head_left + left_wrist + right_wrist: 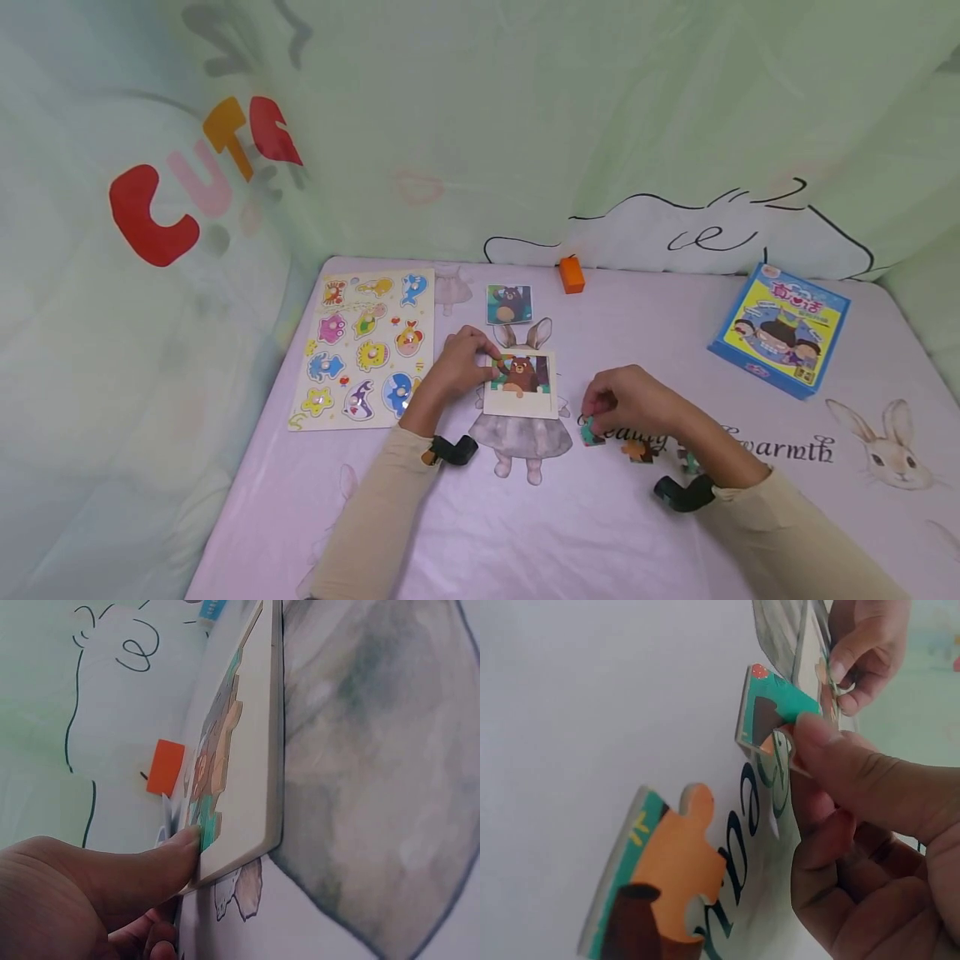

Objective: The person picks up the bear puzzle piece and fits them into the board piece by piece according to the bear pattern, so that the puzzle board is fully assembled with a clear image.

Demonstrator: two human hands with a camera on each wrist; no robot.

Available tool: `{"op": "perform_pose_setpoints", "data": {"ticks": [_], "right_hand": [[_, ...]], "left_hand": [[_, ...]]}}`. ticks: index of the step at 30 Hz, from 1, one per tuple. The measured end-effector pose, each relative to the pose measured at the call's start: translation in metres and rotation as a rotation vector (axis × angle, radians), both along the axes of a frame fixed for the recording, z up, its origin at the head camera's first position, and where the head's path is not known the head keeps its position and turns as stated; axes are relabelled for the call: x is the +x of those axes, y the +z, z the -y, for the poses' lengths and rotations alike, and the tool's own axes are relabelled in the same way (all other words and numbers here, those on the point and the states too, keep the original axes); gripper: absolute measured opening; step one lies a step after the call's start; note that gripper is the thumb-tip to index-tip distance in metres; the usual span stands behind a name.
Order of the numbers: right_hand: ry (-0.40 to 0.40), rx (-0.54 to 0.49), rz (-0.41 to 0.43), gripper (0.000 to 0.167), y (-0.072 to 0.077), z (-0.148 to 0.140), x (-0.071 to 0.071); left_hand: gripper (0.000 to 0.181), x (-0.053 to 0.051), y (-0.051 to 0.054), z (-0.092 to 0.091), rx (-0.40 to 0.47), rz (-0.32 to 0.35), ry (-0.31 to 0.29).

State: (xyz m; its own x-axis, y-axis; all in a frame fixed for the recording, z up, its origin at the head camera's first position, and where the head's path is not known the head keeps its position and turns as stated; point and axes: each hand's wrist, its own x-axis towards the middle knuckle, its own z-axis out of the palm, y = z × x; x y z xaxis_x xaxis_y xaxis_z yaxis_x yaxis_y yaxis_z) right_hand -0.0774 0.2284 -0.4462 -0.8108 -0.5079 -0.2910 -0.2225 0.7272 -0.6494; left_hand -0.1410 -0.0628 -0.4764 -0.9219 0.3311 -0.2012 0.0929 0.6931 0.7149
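My left hand [465,362] grips the left edge of a puzzle board [520,406], its thumb lying on top of the frame. Several joined pieces with a brown bear fill the board's upper part, and its lower strip is bare wood. Between the thumb and fingers of my right hand [877,817] is a green and brown puzzle piece [769,712], raised at a tilt to the right of the board. An orange puzzle piece [676,862] lies on the cloth beside that hand. Another green piece [688,461] is partly hidden by the right forearm.
A bear picture card [509,305] lies behind the board, with an orange block [572,275] to its right. At the left is a peg board of sea animals [363,350]. A blue box [782,329] sits at the right. Curtains [525,125] hang along the table's back.
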Motion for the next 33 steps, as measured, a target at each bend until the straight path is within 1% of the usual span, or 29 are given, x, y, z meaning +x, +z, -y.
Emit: {"op": "perform_pose_setpoints", "data": {"ticks": [5,10,16,20,28,33], "right_hand": [[0.003,-0.054,0.008,0.019,-0.001,-0.002,-0.003],[-0.025,-0.089,0.038,0.018,-0.003,-0.001,-0.006],[-0.054,-0.109,0.063,0.012,-0.004,0.007,-0.013],[-0.07,-0.145,0.077,0.01,-0.002,0.017,-0.02],[-0.055,-0.216,0.021,0.009,-0.002,0.039,-0.032],[-0.05,-0.235,0.015,0.01,-0.005,0.052,-0.038]], "left_hand": [[0.015,0.0,0.001,0.0,0.004,-0.001,0.001],[0.014,0.0,0.001,0.0,0.002,0.0,0.002],[0.014,0.0,0.0,0.0,0.009,0.011,0.009],[0.014,0.0,0.0,0.0,0.012,0.015,0.013],[0.014,0.0,0.001,0.0,0.012,0.004,0.004],[0.014,-0.001,0.0,0.0,0.018,0.013,0.009]]}}
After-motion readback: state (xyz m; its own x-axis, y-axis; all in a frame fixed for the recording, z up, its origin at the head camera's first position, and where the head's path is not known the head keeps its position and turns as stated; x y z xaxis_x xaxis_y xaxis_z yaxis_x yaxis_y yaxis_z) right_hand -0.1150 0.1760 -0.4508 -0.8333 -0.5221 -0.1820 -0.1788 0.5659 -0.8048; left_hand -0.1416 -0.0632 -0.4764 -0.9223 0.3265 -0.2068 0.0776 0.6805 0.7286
